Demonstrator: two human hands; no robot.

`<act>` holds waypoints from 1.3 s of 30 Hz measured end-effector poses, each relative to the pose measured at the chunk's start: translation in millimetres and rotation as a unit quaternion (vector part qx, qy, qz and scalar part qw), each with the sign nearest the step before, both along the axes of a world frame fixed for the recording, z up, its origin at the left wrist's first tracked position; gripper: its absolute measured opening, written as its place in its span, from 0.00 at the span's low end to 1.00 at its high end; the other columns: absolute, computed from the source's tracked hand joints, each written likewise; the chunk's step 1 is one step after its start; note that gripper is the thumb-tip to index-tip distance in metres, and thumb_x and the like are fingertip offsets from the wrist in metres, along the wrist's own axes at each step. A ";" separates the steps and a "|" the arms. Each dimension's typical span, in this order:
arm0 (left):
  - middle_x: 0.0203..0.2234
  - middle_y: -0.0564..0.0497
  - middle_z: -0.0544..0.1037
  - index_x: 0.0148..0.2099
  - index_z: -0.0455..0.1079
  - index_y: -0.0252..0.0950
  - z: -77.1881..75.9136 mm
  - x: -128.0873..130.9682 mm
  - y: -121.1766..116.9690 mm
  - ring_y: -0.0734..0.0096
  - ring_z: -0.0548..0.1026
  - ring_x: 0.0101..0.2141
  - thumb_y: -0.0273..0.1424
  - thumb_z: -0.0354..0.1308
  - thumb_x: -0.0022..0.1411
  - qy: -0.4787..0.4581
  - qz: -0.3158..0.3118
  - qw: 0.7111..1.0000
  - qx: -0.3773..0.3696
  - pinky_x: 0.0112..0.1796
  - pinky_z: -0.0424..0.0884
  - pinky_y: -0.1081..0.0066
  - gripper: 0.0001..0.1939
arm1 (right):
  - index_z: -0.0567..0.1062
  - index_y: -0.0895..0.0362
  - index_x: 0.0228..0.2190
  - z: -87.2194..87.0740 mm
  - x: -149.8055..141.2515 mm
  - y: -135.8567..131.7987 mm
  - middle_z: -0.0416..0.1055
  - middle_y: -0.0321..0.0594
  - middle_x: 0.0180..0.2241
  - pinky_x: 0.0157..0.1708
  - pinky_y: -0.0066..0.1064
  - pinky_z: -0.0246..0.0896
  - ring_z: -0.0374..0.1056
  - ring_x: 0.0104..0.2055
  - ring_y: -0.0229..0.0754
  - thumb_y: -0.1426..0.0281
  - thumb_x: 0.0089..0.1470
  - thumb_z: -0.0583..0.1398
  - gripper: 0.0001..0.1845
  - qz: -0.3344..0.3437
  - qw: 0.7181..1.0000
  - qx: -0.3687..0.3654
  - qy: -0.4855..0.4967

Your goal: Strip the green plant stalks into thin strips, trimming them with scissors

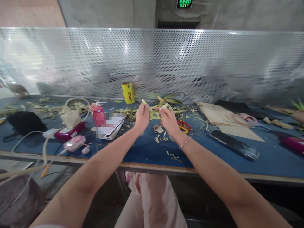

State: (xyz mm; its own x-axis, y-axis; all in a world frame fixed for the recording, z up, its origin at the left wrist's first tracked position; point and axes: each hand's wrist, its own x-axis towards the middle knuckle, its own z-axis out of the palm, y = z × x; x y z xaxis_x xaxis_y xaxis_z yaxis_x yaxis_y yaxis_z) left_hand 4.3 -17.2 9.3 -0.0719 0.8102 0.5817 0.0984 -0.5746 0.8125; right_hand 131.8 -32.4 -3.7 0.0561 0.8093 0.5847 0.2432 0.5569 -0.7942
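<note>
My left hand point(142, 117) is closed round a pale green stalk piece point(144, 102), whose cut end sticks out above the fingers. Close beside it, my right hand point(169, 121) pinches another whitish-green stalk piece point(165, 105). A thin yellow-green strip point(155, 115) spans the gap between both hands; how it joins the pieces is hidden by the fingers. Under my right hand lie pale peelings point(159, 129), and beside its wrist are scissors point(185, 126) with red and yellow handles. Behind the hands a leafy plant stem point(169, 98) rests on a heap of cut plant scraps point(127, 113).
A yellow can point(128, 93) stands by the perforated metal screen point(114, 53). On the left are a phone on a stand point(111, 125), a pink case point(74, 143) and cables. To the right lie a black phone point(234, 144), brown paper point(213, 113) and a tape roll point(244, 120).
</note>
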 end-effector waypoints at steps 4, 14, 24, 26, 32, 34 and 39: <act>0.20 0.55 0.59 0.27 0.56 0.37 3.2 -1.2 -1.4 0.78 0.58 0.24 0.37 0.49 0.61 0.033 0.003 0.999 0.038 0.27 0.55 0.75 0.12 | 0.73 0.57 0.43 -1.0 3.2 6.3 0.44 0.27 0.13 0.15 0.27 0.42 0.45 0.14 0.32 0.48 0.52 0.49 0.30 0.008 0.996 -0.040 0.073; 0.15 0.58 0.54 0.29 0.55 0.38 3.8 2.8 -7.8 0.81 0.54 0.15 0.40 0.49 0.60 0.002 -0.070 0.995 -0.065 0.18 0.51 0.77 0.13 | 0.74 0.57 0.43 -2.8 16.1 12.4 0.45 0.26 0.12 0.16 0.27 0.46 0.47 0.13 0.32 0.48 0.52 0.50 0.30 0.002 0.999 -0.037 0.025; 0.15 0.58 0.57 0.30 0.56 0.39 -1.9 1.5 -2.6 0.82 0.56 0.13 0.40 0.47 0.62 0.038 -0.083 0.994 -0.055 0.17 0.52 0.76 0.12 | 0.75 0.58 0.35 -0.3 8.4 6.4 0.60 0.34 0.18 0.27 0.29 0.53 0.58 0.22 0.37 0.55 0.57 0.47 0.24 -0.062 0.990 0.040 -0.118; 0.15 0.58 0.57 0.31 0.57 0.39 -3.3 3.1 -2.5 0.82 0.57 0.13 0.40 0.47 0.61 0.046 -0.089 0.994 -0.051 0.16 0.52 0.76 0.11 | 0.74 0.58 0.34 -1.7 7.9 7.1 0.62 0.36 0.20 0.28 0.29 0.54 0.60 0.24 0.38 0.55 0.57 0.47 0.24 -0.076 0.989 0.040 -0.119; 0.16 0.58 0.57 0.32 0.58 0.38 -2.9 5.4 -3.6 0.83 0.56 0.15 0.38 0.47 0.62 0.068 -0.077 0.994 -0.033 0.18 0.52 0.77 0.09 | 0.75 0.57 0.34 -2.3 3.0 3.0 0.70 0.41 0.27 0.32 0.30 0.55 0.64 0.30 0.40 0.56 0.57 0.47 0.23 -0.090 0.985 0.084 -0.117; 0.16 0.58 0.56 0.31 0.56 0.38 -1.9 5.5 -2.7 0.83 0.55 0.15 0.37 0.46 0.62 0.051 -0.061 0.996 -0.038 0.18 0.52 0.77 0.10 | 0.75 0.57 0.34 1.7 2.2 -1.9 0.69 0.40 0.26 0.31 0.29 0.55 0.62 0.28 0.39 0.57 0.58 0.47 0.23 -0.097 0.984 0.100 -0.107; 0.15 0.59 0.55 0.28 0.53 0.37 -0.6 4.4 4.2 0.83 0.55 0.16 0.36 0.46 0.63 0.002 -0.027 0.998 -0.050 0.19 0.53 0.78 0.12 | 0.76 0.57 0.35 11.2 2.3 -12.6 0.57 0.33 0.17 0.24 0.27 0.51 0.54 0.21 0.35 0.57 0.57 0.49 0.22 -0.038 0.993 0.065 -0.089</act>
